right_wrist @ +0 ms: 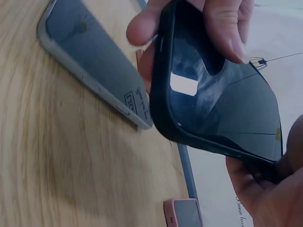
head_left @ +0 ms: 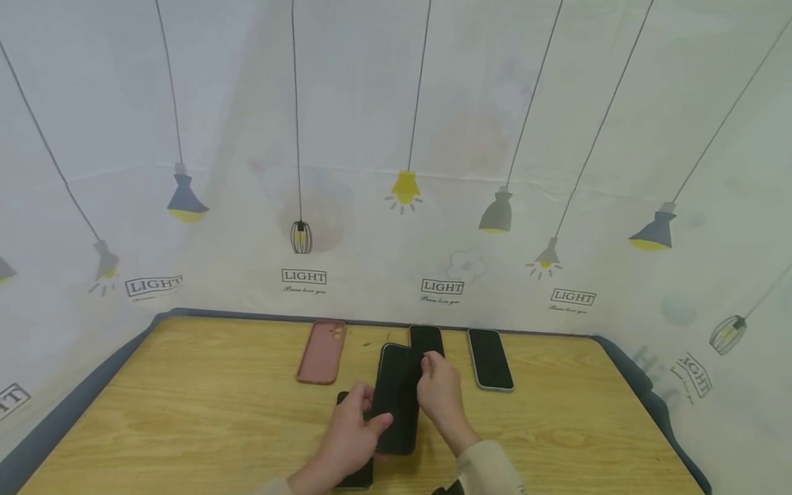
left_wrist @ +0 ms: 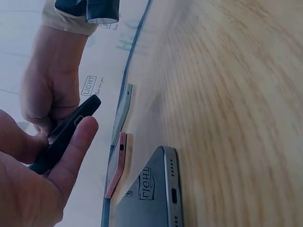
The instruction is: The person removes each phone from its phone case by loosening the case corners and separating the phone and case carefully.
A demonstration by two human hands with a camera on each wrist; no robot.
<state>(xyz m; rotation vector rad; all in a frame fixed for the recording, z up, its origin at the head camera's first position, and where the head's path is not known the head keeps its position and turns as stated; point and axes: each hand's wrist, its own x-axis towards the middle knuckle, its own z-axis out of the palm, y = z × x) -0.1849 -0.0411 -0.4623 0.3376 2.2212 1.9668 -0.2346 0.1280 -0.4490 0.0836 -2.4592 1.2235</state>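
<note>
A phone in a black case [head_left: 396,399] is held tilted over the table between both hands, its glossy dark screen [right_wrist: 236,109] up. My left hand [head_left: 353,433] grips its lower left part, thumb lying on the front and fingers along the far side. At the upper right corner, my right hand [head_left: 442,395] pinches the edge of the case. The case's bottom end, with its port opening [left_wrist: 79,120], shows in the left wrist view. Beneath my left hand a silver-edged phone [head_left: 355,476] lies on the table, partly covered.
Along the back of the wooden table [head_left: 185,385] lie an empty pink phone case [head_left: 322,352], a pink-edged phone [head_left: 427,337] partly behind the held one, and a white-edged phone [head_left: 491,361]. A lamp-patterned curtain [head_left: 359,137] hangs behind and at both sides.
</note>
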